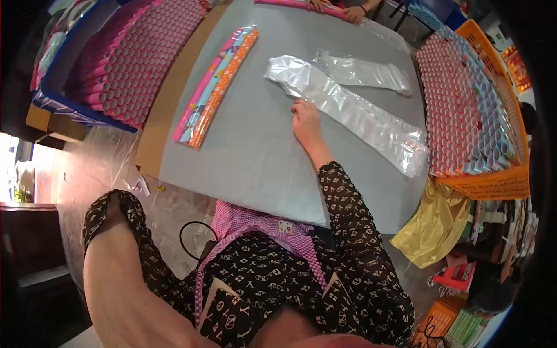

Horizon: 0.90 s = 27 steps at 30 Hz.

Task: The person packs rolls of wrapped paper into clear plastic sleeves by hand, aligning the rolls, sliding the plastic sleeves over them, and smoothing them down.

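My right hand [306, 120] is on the grey table [243, 156], its fingers curled together at the lower edge of a long stack of clear plastic bags [354, 110]. What the fingertips hold, if anything, is too small to make out. A shorter clear bag [365, 74] lies behind the long stack. To the left lies a clear pack of patterned rolls [216, 87], pink, light blue and orange. My left forearm [116, 261] bends back toward the camera, and its hand is outside the frame.
A blue crate [52, 101] of pink tubes stands at the left. At the right, an orange crate [487, 188] holds many tubes beside gold plastic [435, 223]. Across the table, another person's hands [353, 14] touch a pink pack [301, 4].
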{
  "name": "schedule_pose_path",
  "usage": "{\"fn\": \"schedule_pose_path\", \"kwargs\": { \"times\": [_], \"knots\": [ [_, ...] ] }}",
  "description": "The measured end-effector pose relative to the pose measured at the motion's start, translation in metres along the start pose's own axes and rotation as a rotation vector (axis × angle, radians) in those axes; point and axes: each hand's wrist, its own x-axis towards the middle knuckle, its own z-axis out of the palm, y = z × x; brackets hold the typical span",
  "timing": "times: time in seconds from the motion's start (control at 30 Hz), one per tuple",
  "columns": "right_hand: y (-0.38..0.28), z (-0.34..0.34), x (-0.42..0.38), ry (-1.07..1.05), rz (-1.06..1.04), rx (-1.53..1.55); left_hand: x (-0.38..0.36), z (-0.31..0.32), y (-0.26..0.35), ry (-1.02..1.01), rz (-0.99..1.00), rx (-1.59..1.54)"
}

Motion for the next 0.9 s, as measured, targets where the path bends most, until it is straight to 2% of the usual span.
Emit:
{"fn": "schedule_pose_path", "kwargs": {
  "times": [0.07, 0.23, 0.47, 0.53, 0.6, 0.63, 0.67, 0.7, 0.73, 0.8, 0.83, 0.9],
  "knots": [
    [0.0, -0.001, 0.001, 0.0, -0.001, 0.022, 0.002, -0.001, 0.013, -0.243, -0.12, 0.093],
    [0.007, 0.005, 0.0, 0.036, -0.041, -0.015, -0.06, 0.01, 0.042, -0.197, -0.076, 0.052],
    [-0.002, -0.005, 0.001, 0.013, -0.02, 0.079, -0.09, 0.032, 0.047, -0.081, -0.024, -0.007],
    [-0.01, -0.019, 0.0, 0.027, 0.099, 0.253, -0.077, 0.017, 0.018, -0.028, -0.018, -0.018],
    [-0.022, -0.044, -0.009, 0.054, 0.253, 0.29, -0.087, -0.015, 0.004, 0.018, -0.003, -0.018],
    [-0.022, -0.06, -0.015, 0.099, 0.218, 0.241, -0.136, -0.029, -0.04, 0.17, 0.313, 0.331],
    [-0.021, -0.08, -0.024, 0.141, 0.186, 0.188, -0.176, -0.027, -0.049, 0.58, 0.001, 0.576],
    [-0.02, -0.103, -0.033, 0.135, 0.198, 0.105, -0.182, -0.005, -0.058, 1.225, -0.474, 0.639],
    [-0.014, -0.125, -0.045, 0.133, 0.208, 0.02, -0.213, -0.015, -0.082, 1.447, -0.829, 0.726],
    [0.024, -0.163, -0.079, 0.134, 0.303, -0.054, -0.294, -0.016, -0.133, 1.126, -1.211, 1.477],
    [0.039, -0.182, -0.095, 0.18, 0.346, -0.117, -0.305, -0.009, -0.147, 1.132, -1.216, 1.476],
    [0.061, -0.219, -0.122, 0.268, 0.433, -0.205, -0.308, -0.006, -0.173, 1.013, -1.577, 1.708]
  ]
}}
